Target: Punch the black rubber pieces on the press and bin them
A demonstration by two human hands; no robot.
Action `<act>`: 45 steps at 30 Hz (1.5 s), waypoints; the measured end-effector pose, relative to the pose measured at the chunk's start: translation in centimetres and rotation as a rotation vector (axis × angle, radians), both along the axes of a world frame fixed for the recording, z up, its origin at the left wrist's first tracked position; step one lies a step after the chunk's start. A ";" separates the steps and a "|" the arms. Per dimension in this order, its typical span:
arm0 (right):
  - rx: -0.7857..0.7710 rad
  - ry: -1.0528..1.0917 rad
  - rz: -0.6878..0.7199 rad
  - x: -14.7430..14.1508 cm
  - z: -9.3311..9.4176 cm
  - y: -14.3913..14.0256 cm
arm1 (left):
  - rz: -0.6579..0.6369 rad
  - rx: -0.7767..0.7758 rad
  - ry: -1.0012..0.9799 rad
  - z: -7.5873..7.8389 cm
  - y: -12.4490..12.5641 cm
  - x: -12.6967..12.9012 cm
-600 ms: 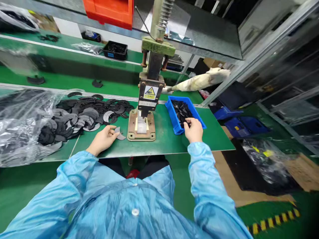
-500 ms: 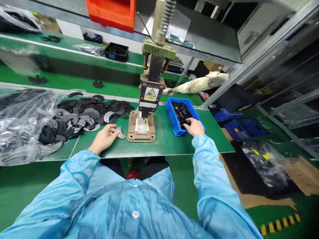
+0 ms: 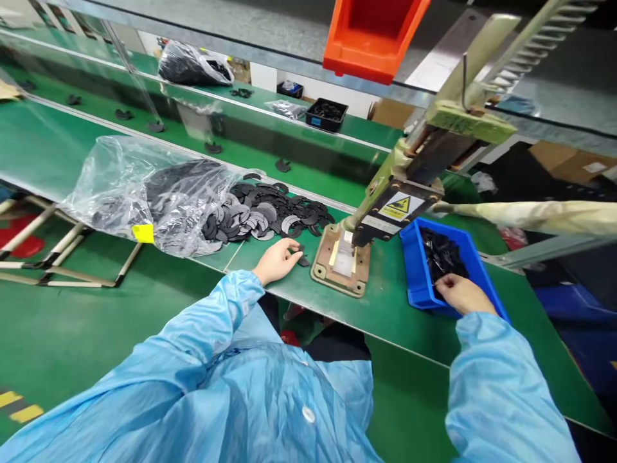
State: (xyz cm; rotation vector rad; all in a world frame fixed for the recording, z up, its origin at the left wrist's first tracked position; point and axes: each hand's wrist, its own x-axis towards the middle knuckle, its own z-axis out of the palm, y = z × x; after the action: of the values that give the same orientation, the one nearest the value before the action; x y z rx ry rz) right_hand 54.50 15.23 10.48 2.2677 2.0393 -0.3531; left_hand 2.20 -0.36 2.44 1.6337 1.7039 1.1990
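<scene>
My left hand (image 3: 276,260) rests on the green bench and pinches a small dark curved piece (image 3: 303,260) just left of the hand press (image 3: 380,206). The press base (image 3: 340,262) holds a pale block under the ram. My right hand (image 3: 460,294) reaches into the blue bin (image 3: 417,283) of small black parts (image 3: 441,254), fingers curled among them; what they grip is hidden. A heap of dark crescent-shaped pieces (image 3: 263,212) lies behind my left hand.
A clear plastic bag (image 3: 144,193) of more dark pieces lies at the left. The press lever with a pale wrapped handle (image 3: 530,215) sticks out to the right. An orange bin (image 3: 371,35) hangs overhead. A black tray (image 3: 326,114) sits on the far shelf.
The view has swung left and tilted. My right hand has gone deeper into the blue bin. My left hand stays by the press with the dark piece.
</scene>
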 end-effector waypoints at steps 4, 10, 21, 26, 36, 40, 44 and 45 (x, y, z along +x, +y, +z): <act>0.109 0.142 -0.063 -0.4 1.1 -0.8 | -0.019 -0.001 -0.027 0.0 0.0 -0.2; 0.497 0.463 -0.255 -1.2 2.8 -4.4 | -0.013 -0.036 -0.083 -0.4 -0.7 -0.3; 0.629 1.118 -0.200 -8.2 2.1 -11.9 | 0.018 0.034 -0.271 0.2 -1.6 0.7; 0.434 1.378 -0.131 -15.0 1.0 -16.1 | -0.162 0.222 -0.193 4.1 -3.5 4.4; -0.029 1.764 -0.151 -24.6 -0.5 -21.8 | -0.594 0.178 -0.038 7.0 -5.5 8.3; -0.085 1.800 -0.175 -25.1 -0.9 -22.5 | -0.553 0.165 -0.055 6.0 -6.6 8.0; -0.104 1.788 -0.175 -25.3 -1.4 -22.7 | -0.537 0.177 -0.045 5.8 -7.3 7.8; -0.104 1.780 -0.170 -25.3 -1.5 -22.7 | -0.537 0.174 -0.047 5.8 -7.3 7.8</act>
State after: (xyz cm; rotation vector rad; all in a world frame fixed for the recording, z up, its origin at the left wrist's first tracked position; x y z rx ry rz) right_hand 29.21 -7.50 8.98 1.9553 1.7816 -3.1519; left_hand 9.96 -7.70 8.28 1.9790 1.0468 1.1183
